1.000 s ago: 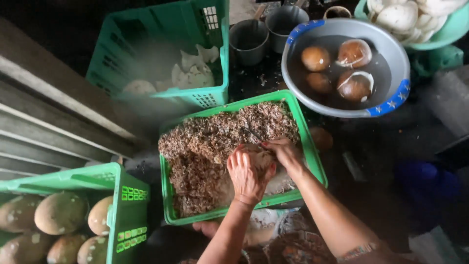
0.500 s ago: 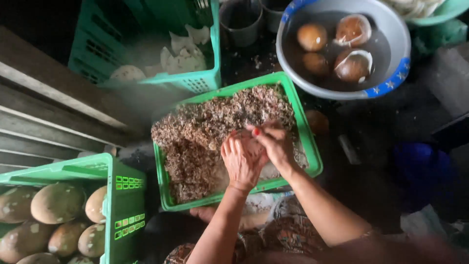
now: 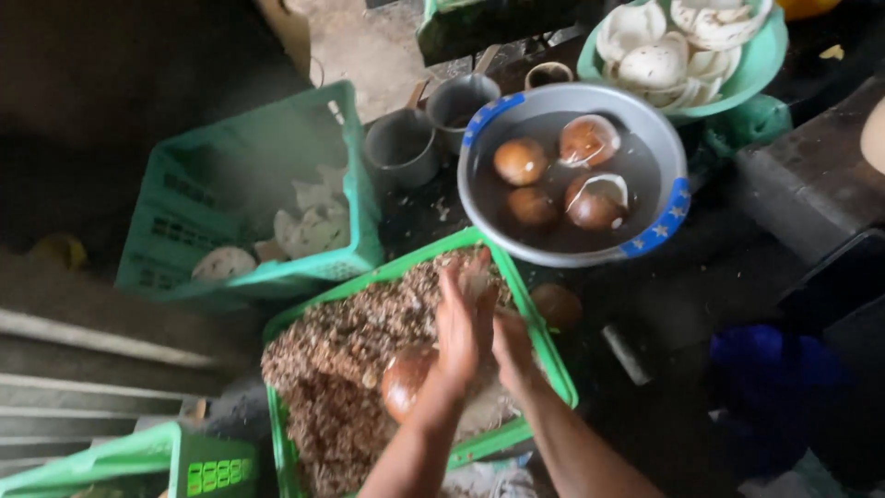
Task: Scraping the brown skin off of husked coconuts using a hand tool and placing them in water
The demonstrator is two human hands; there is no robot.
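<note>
Change: both hands have lifted off the shavings since half a second ago; a brown coconut now shows beneath them, and the view has swung so the basin sits nearer centre.
Left hand [image 3: 458,330]: raised over the tray, fingers [image 3: 452,286] straight and released, palm turned toward the other hand, holding nothing.
Right hand [image 3: 513,348]: just beside the left, fingers loosely extended; whether it pinches anything cannot be told through the blur.
Brown coconut [image 3: 406,380]: peeled and glossy, lying on the shavings directly under the left wrist.
Green tray [image 3: 549,355]: shallow crate heaped with brown husk shavings [image 3: 350,341].
Left, near: corner of another green crate [image 3: 138,458].
Left, farther: teal crate [image 3: 203,194] holding white shell pieces.
Beyond tray: grey basin [image 3: 668,198] of dark water with four coconuts.
Beside basin: two grey pots [image 3: 406,148].
Farthest: green bowl [image 3: 770,51] stacked with white coconut pieces.
</note>
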